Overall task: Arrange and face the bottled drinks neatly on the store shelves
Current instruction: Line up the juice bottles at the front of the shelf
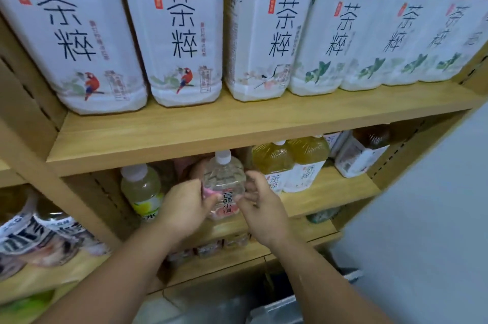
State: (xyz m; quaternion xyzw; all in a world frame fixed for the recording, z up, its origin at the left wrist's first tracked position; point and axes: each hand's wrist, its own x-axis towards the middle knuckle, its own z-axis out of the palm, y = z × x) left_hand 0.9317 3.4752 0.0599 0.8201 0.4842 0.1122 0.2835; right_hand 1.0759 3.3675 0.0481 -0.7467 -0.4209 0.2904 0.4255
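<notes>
Wooden store shelves (pixel 237 136) fill the view. On the middle shelf a clear bottle (pixel 224 181) stands upright, long axis vertical, its label toward the camera. Left hand (pixel 184 207) and right hand (pixel 260 204) flank it, about equally near, fingers curled against its sides in a loose two-handed grasp. Left of the clear bottle stands one pale-yellow bottle (pixel 142 191); right of it, two tea bottles (pixel 290 165). Above it, six large tea bottles (pixel 184 38) face front.

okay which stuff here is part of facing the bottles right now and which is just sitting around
In the job: left hand, right hand, clear bottle between them, middle shelf.

Just there: big tea bottles above, yellow bottle, grey bin below.
</notes>
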